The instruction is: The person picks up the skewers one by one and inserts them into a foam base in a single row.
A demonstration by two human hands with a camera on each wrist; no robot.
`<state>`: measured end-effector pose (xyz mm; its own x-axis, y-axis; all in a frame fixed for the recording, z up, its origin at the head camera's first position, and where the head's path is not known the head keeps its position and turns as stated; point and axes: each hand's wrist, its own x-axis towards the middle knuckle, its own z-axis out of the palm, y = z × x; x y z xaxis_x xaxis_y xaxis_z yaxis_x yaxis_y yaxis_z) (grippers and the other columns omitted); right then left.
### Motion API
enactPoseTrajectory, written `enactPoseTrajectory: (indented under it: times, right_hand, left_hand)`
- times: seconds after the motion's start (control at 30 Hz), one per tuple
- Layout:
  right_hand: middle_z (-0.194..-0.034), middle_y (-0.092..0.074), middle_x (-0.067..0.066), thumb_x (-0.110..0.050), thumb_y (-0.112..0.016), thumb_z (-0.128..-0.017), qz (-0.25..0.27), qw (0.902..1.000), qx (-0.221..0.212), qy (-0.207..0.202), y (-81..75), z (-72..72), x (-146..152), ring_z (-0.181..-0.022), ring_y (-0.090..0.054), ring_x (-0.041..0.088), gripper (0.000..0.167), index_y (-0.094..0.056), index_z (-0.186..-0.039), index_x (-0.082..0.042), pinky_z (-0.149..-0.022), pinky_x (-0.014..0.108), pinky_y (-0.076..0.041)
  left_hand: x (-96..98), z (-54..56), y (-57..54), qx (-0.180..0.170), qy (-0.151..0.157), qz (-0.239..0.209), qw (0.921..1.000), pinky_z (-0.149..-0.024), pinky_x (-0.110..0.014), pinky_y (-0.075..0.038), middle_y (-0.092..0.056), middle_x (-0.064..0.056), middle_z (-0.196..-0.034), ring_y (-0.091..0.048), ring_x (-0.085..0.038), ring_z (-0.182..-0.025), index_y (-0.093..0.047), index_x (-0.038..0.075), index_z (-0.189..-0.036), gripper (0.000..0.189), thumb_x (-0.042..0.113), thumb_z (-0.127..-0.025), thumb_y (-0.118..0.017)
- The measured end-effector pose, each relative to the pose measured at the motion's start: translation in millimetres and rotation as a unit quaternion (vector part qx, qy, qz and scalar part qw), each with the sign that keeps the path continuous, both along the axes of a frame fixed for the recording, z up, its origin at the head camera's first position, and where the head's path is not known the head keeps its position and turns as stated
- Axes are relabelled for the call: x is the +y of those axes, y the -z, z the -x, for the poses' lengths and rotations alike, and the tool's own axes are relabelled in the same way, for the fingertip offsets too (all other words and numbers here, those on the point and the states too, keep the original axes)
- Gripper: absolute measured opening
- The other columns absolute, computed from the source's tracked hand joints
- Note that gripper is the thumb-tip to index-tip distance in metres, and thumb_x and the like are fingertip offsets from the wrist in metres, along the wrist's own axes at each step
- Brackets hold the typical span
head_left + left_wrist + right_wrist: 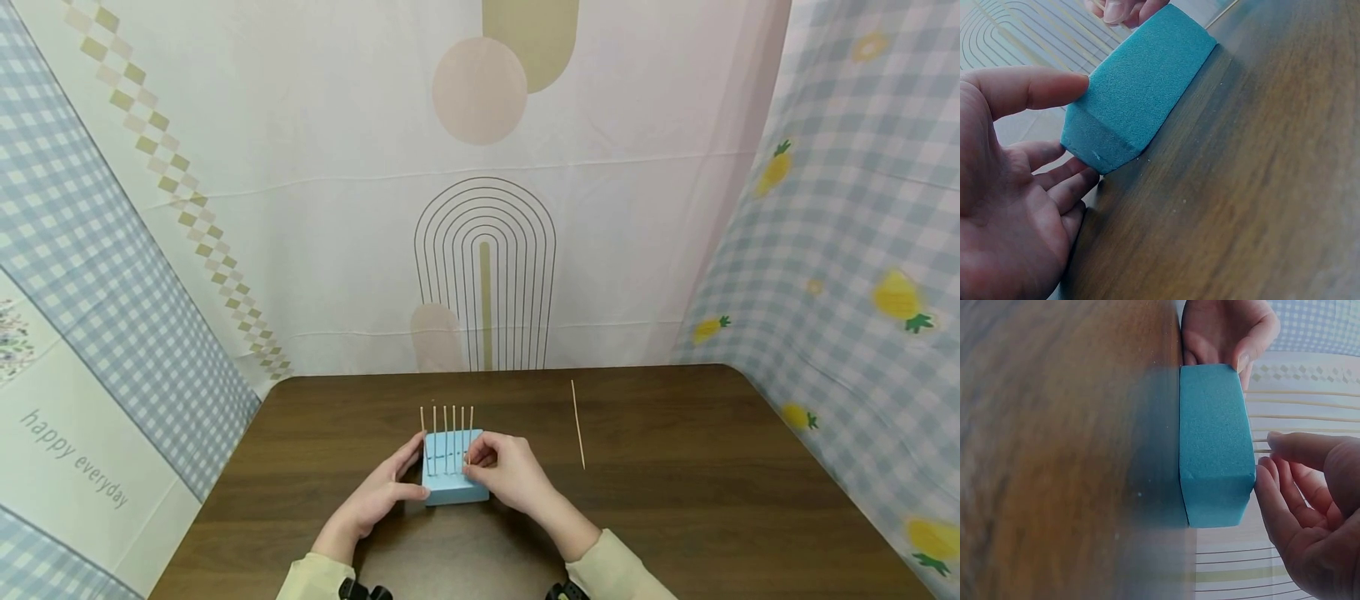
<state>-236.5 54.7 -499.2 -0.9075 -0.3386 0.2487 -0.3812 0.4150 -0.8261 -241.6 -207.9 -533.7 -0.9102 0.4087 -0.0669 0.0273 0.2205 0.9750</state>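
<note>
You had one blue foam block point(453, 490) between your hands, your left hand point(378, 500) against its left side and your right hand point(508, 477) at its right edge. Six thin wooden skewers point(448, 432) stood upright in that block in a single row, the rightmost one right at your right hand's fingertips point(471, 457). One more skewer point(577, 423) lay flat, well apart to the right of your right hand, which made seven skewers in all. One brown wooden table point(675, 500) carried everything. Two hands were in view, with two pale sleeves point(622, 575).
</note>
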Motion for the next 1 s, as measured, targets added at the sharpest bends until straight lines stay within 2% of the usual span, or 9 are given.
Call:
enactPoseTrajectory:
  times: [1.0]
  right_hand:
    - [-0.089, -0.071, -0.005, -0.003, -0.084, -0.089, 0.007, 0.9998, -0.015, -0.010, -1.8, 1.5, 0.9, -0.083, -0.070, 0.010, 0.015, -0.074, -0.098, -0.009, -0.077, 0.026, -0.058]
  left_hand:
    - [0.4, 0.4, 1.0, 0.002, 0.002, -0.003, 1.0000, -0.125, -0.058, -0.013, -0.022, -0.023, -0.174, -0.014, -0.039, -0.162, -0.019, 0.004, -0.171, 0.098, 0.007, -0.090, -0.074]
